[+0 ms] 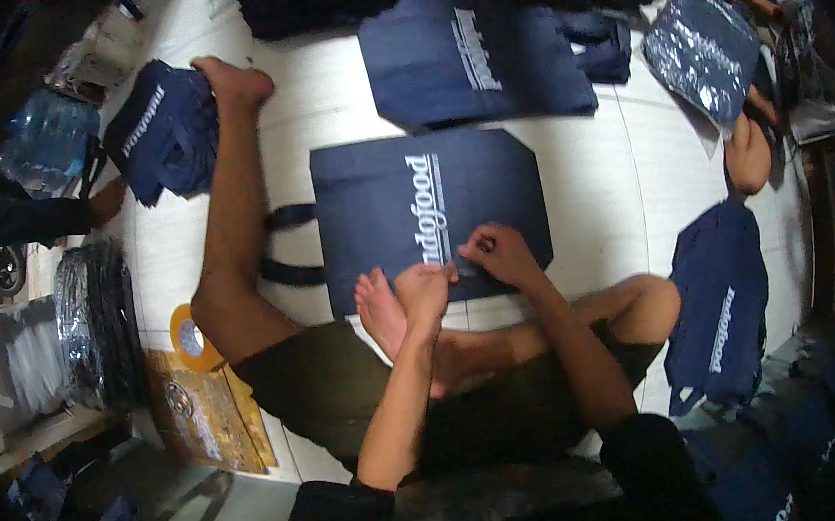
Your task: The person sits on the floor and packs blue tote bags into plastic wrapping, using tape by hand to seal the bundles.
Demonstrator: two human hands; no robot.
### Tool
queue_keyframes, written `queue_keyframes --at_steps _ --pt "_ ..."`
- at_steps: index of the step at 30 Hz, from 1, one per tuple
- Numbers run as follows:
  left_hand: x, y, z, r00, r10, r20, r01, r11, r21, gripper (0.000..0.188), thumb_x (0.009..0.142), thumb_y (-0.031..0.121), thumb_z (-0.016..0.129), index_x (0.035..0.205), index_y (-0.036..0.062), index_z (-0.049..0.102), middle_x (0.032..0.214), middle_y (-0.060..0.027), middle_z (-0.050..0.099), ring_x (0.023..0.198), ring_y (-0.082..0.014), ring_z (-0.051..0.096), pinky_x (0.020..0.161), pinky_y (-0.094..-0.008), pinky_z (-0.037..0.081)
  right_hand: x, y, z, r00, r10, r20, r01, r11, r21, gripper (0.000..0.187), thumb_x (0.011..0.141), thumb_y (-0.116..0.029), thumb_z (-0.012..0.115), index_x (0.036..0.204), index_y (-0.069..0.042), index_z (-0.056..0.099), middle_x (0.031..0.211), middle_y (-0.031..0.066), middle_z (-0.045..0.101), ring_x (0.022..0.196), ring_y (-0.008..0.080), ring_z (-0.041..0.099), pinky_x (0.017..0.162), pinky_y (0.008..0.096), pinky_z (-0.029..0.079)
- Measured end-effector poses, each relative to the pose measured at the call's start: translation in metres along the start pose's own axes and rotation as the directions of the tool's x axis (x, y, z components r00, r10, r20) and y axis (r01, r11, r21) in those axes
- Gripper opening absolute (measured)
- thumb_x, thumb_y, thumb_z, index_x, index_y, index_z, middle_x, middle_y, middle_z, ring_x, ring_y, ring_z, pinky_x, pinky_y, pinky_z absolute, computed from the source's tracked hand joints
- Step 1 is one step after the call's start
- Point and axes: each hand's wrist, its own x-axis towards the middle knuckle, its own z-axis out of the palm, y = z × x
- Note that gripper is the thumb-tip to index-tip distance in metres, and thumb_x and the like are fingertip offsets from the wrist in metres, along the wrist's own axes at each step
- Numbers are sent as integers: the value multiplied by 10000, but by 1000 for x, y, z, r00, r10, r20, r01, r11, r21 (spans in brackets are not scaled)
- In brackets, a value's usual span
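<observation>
A navy cloth tote bag (401, 197) with white lettering lies flat on the white tiled floor in front of me. My left hand (426, 288) and my right hand (499, 253) are both at its near edge, fingers curled and pinching the fabric close together. Its dark handles (287, 243) stick out to the left. I sit on the floor with my left leg (231, 198) stretched out beside the bag and my other foot (380, 312) tucked right by my left hand.
More navy bags lie around: one flat behind (469, 60), a pile at far left (164, 129), one at right (719, 307). Another person's arm holds a plastic-wrapped bag (704, 47) at top right. A tape roll (189, 338) and cardboard (201, 412) sit at my left.
</observation>
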Motion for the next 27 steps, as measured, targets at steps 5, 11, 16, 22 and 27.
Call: queue_keyframes --at_steps 5,11,16,22,27 --pt "-8 18 8 989 73 -132 -23 937 350 206 810 185 801 708 23 725 700 -46 727 626 -116 658 658 -294 533 -3 -1 7 987 -142 -77 120 964 -236 238 812 -273 796 801 -68 674 740 89 579 720 237 557 664 369 445" --pt "-3 2 7 997 57 -49 -52 994 100 111 829 68 783 766 12 710 728 -61 725 624 -104 636 611 -254 490 -5 -4 -3 1000 -29 9 30 995 -94 247 833 -294 763 796 -74 658 785 96 590 793 274 593 719 402 469" --pt "-5 14 9 990 109 -90 -98 989 115 211 784 175 815 744 -1 705 688 -72 730 622 -142 680 631 -297 532 -2 4 -2 1000 -13 7 13 993 -116 241 833 -281 758 784 -74 647 816 97 600 813 289 593 747 410 468" --pt "-4 3 14 975 169 -147 -139 971 195 158 798 93 803 784 -22 694 721 -109 732 643 -156 688 627 -277 529 -5 -2 10 987 -126 -98 89 944 -316 228 819 -260 757 774 -68 644 816 86 608 853 290 595 777 414 466" --pt "0 7 -2 998 34 62 -15 960 -281 127 797 64 797 789 -13 696 731 -85 734 644 -121 670 619 -254 520 8 -8 -13 992 85 95 -88 996 30 200 821 -235 745 770 -74 638 820 101 621 856 315 596 795 442 461"
